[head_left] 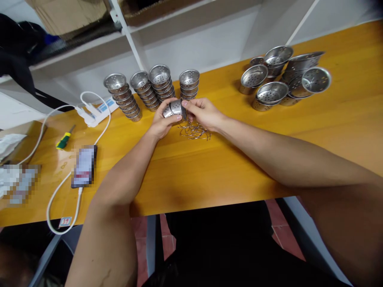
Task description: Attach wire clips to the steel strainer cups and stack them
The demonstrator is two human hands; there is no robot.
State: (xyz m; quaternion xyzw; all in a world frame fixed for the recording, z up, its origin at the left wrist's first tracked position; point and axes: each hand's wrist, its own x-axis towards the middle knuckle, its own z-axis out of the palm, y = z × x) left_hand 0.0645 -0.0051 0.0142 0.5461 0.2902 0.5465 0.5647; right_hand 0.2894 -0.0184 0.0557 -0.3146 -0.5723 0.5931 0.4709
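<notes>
My left hand (163, 121) is wrapped round perforated metal cups (177, 107), tipped on their side; they look like two fitted together. At their rim, my right hand (203, 113) is closed, thumb and fingers pinching the edge. Its lower fingers are partly hidden. Just under the hands lies a loose tangle of thin bent wires (196, 131). Behind the hands stand stacks of similar cups: a leaning stack (124, 97) on the left, a middle pair of stacks (161, 81), and a shorter-looking stack (189, 83) partly covered by my hands.
Several more perforated cups (272, 93) sit grouped at the right back. On the left are a power strip (100, 113) with white cables, a green and yellow screwdriver (64, 140) and a phone (84, 166). A shelf (194, 38) rises behind the wooden table (191, 179).
</notes>
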